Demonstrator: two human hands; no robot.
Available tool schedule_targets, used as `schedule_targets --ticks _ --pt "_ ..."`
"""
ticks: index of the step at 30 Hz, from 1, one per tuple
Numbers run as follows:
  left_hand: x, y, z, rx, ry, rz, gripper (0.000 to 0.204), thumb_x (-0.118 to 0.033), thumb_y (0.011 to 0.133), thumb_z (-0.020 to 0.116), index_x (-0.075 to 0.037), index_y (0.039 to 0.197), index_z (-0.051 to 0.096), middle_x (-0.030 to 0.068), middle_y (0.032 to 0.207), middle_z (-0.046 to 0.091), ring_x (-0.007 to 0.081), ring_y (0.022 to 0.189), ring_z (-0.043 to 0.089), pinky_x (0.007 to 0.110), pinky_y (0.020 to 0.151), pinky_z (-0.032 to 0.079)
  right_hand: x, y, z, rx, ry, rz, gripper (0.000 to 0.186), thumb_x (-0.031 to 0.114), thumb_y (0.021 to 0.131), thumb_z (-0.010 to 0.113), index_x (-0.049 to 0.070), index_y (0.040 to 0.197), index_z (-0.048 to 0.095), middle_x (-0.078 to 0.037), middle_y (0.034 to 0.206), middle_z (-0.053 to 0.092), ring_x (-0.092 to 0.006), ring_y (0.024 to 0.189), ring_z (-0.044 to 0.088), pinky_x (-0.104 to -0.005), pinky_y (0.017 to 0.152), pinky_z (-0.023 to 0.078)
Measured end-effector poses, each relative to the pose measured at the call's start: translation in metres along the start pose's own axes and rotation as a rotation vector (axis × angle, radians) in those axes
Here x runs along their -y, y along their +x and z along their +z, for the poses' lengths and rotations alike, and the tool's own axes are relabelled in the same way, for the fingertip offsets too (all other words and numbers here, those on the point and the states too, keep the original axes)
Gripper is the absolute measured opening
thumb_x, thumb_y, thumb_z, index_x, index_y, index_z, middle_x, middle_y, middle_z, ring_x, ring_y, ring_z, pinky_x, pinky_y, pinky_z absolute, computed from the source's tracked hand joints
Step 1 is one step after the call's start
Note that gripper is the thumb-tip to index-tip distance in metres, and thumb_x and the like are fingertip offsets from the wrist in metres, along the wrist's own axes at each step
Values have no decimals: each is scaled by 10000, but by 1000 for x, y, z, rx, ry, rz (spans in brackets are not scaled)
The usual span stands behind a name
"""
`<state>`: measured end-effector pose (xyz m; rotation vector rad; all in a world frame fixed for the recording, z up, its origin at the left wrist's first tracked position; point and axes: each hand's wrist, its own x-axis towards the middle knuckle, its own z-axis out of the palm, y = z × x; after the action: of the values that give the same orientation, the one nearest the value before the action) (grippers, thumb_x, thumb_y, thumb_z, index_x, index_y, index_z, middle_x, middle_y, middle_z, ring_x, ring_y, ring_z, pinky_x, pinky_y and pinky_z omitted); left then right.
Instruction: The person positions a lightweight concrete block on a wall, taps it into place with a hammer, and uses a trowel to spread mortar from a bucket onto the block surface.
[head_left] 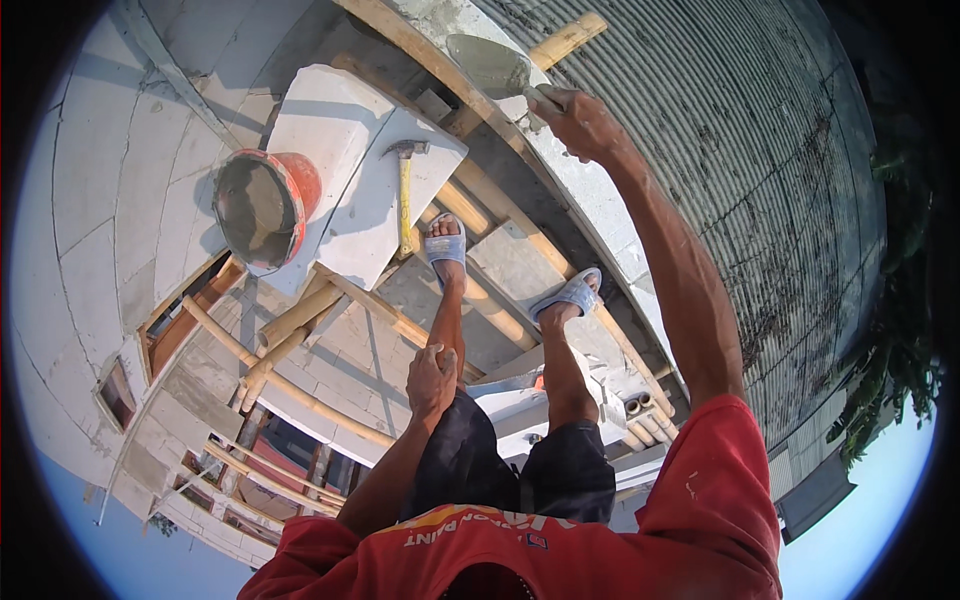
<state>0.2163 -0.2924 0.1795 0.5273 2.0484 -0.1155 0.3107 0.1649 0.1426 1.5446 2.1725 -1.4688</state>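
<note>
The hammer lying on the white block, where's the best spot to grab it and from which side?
Probably grip the hammer around the middle of its yellow handle, coming down from above. It lies flat on the white block, metal head away from the sandalled feet, handle end toward them, so the shaft is open to a closing hand and nothing lies over it.

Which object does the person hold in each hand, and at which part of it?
The right hand grips a trowel by its handle, with the mortar-coated blade pointing away. The left hand holds nothing; it rests closed on the left knee.

A building site: bamboo scaffolding (300, 395) against a white block wall (120, 180).
</note>
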Motion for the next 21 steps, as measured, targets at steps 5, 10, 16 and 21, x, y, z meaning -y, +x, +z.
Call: schedule_targets --ticks 5,10,16,21 --pt "-14 -1 15 24 18 45 478 -437 977 589 -68 1275 645 171 1308 635 374 1240 582 476 1056 465 -14 33 4 10 28 32 481 481 1051 533 101 1308 678 -16 626 533 -111 468 531 -319 428 476" --pt "-11 3 7 46 -20 -21 478 -428 977 589 -67 1287 639 171 1333 618 371 1263 562 478 1065 458 -29 -3 -20 -36 109 27 520 509 1044 534 126 1375 653 -7 660 540 -83 456 505 -297 414 470" --pt "-13 4 14 59 9 28 476 -430 975 589 -71 1283 642 172 1318 623 377 1243 576 484 1060 464 -26 24 32 -245 -230 -186 522 500 1041 519 101 1354 645 -178 838 729 -317 783 732 -464 776 581" --pt "12 3 -6 -22 35 -25 462 -419 972 612 -61 1262 654 179 1281 636 383 1227 585 478 1050 471 -17 29 49 -87 14 -259 592 572 1029 511 104 1361 654 -155 811 704 -274 755 703 -451 781 578"
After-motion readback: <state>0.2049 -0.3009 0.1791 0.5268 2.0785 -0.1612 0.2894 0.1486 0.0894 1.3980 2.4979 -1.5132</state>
